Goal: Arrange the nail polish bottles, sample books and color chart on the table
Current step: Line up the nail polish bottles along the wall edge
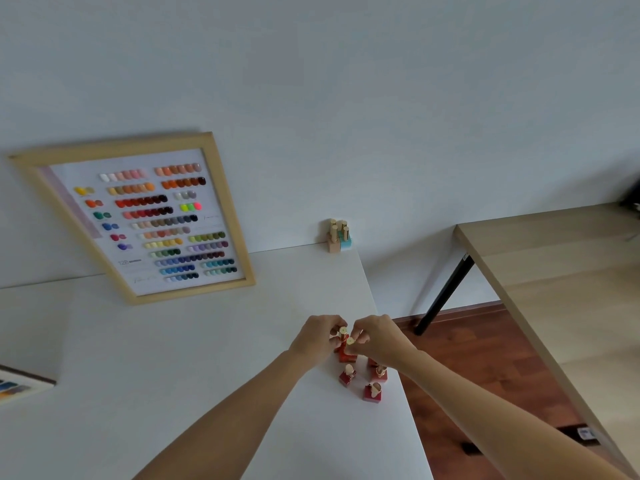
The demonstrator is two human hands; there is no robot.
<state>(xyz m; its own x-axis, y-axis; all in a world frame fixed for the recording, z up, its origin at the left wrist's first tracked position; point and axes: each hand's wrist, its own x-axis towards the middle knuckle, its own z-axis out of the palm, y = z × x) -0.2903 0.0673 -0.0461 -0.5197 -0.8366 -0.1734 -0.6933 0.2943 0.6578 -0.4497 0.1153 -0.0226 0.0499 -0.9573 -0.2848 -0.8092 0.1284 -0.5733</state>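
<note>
On the white table [173,358] near its right edge, my left hand [318,336] and my right hand [375,336] each pinch the gold cap of a red nail polish bottle [346,355]; the two bottles stand touching each other. Three more red bottles [372,393] with gold caps stand just in front of them. A small cluster of beige and teal bottles [337,237] stands at the far right corner by the wall. The wood-framed color chart [138,216] leans against the wall. The corner of a sample book [20,386] shows at the left edge.
A light wooden table [554,271] with black legs stands to the right, separated by a gap over a reddish wooden floor [485,358]. A dark object [585,434] lies on the floor under it. The pale wall [346,98] is close behind.
</note>
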